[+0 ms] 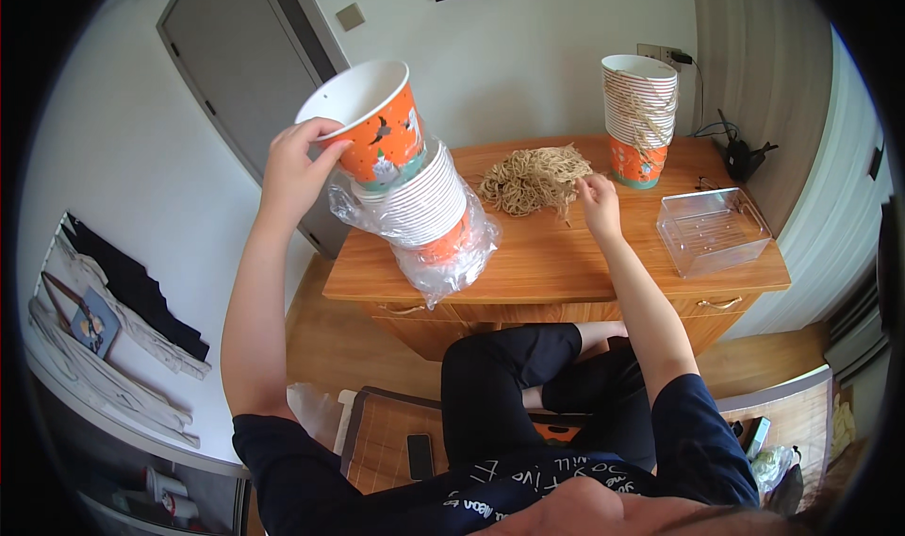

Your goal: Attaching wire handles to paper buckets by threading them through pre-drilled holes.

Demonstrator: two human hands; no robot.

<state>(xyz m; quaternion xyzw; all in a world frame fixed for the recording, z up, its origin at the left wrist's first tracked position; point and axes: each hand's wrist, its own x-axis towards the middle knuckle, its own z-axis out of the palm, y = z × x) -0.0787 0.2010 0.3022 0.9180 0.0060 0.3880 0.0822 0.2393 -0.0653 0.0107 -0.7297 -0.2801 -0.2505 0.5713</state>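
From the head view, my left hand (294, 173) is raised above the desk's left edge, fingers closed on the rim of the top orange paper cup (370, 119), which tilts toward the left and sits on the stack of cups (421, 201). That stack leans over the front left part of the wooden desk (556, 253), its lower half still inside a crumpled clear plastic bag (452, 253). My right hand (598, 201) rests near the desk's middle, fingertips pinched on strands at the right side of the pile of tan string (533, 178), which lies toward the back edge. A second stack of cups (639, 116) with string loops hanging on it stands upright at the back right corner. A clear plastic box (712, 230) sits near the right edge.
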